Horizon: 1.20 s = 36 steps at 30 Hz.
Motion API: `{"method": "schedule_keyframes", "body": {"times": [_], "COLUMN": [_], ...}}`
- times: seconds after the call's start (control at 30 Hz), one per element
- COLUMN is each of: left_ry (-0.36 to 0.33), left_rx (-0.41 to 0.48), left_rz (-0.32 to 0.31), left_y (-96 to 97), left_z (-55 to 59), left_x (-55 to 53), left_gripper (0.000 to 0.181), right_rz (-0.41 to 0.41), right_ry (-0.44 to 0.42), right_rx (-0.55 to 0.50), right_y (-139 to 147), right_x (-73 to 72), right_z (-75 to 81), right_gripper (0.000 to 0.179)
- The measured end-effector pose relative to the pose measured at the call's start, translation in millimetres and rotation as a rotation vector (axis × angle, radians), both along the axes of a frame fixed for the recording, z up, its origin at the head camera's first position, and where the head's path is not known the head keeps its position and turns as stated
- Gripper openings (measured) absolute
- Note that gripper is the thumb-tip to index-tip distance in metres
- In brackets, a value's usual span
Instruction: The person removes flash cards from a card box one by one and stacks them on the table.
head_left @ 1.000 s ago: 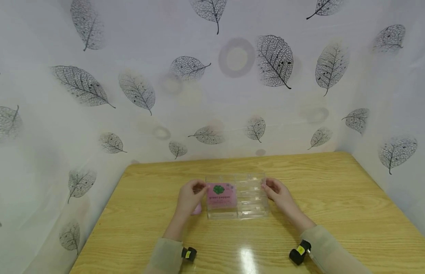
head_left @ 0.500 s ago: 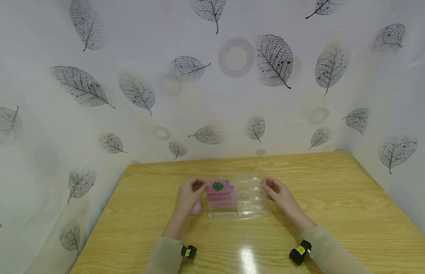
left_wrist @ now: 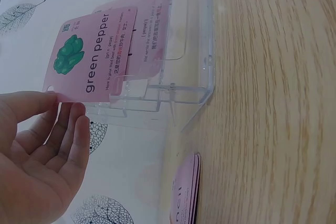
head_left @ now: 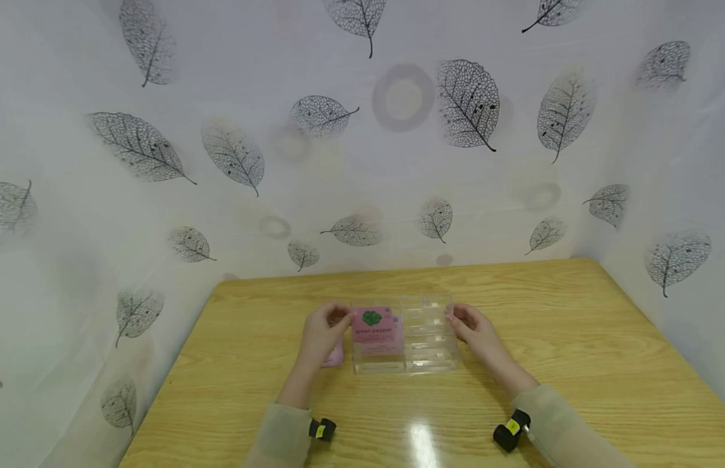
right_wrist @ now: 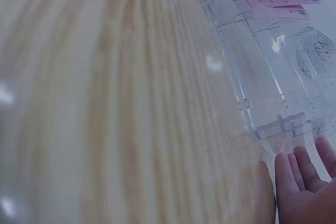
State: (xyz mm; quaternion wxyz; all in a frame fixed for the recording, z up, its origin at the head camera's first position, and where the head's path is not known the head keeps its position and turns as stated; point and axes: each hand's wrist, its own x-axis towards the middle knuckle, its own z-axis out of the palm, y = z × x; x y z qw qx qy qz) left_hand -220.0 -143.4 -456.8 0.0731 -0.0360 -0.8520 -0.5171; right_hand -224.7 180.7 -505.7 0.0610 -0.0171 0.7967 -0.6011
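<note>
My left hand (head_left: 321, 335) pinches a pink flash card (left_wrist: 97, 51) by its lower corner between thumb and fingers. The card reads "green pepper" and carries a green pepper picture. Behind it, another pink card (left_wrist: 152, 35) stands in the left half of a clear plastic card rack (head_left: 431, 344), mostly covered by the front card. At the rack's right edge my right hand (head_left: 479, 335) holds the side, thumb in front. In the right wrist view, fingers (right_wrist: 286, 177) of that hand show right at the rack's end wall.
Beside the rack's left end, partly behind the left wrist, lies a small stack of pink cards (left_wrist: 186, 190). The rack stands on a wood-grain table (head_left: 514, 292). A white leaf-print curtain (head_left: 362, 169) hangs behind the table and along both sides.
The green pepper card has risen slightly and moved a little left with my left hand, uncovering part of the card behind it. My right hand and the rack have stayed still.
</note>
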Motion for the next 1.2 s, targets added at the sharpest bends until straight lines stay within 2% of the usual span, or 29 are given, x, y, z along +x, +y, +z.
{"method": "schedule_keyframes", "body": {"times": [0.37, 0.93, 1.2], "left_ry": [-0.005, 0.017, -0.02], "left_rx": [0.03, 0.081, 0.107], "left_rz": [0.003, 0.005, 0.035], "left_y": [-1.9, -3.1, -5.8], "left_z": [-0.5, 6.6, 9.6], "left_x": [-2.1, -0.1, 0.7], "left_gripper": [0.011, 0.013, 0.014], "right_rz": [-0.009, -0.004, -0.002], "right_ry": [0.003, 0.004, 0.008], "right_rx": [-0.016, -0.01, -0.015], "right_y": [-1, -1, -1], "right_x": [0.5, 1.6, 1.3], "right_z": [2.1, 2.9, 2.4], "right_gripper": [0.054, 0.055, 0.054]}}
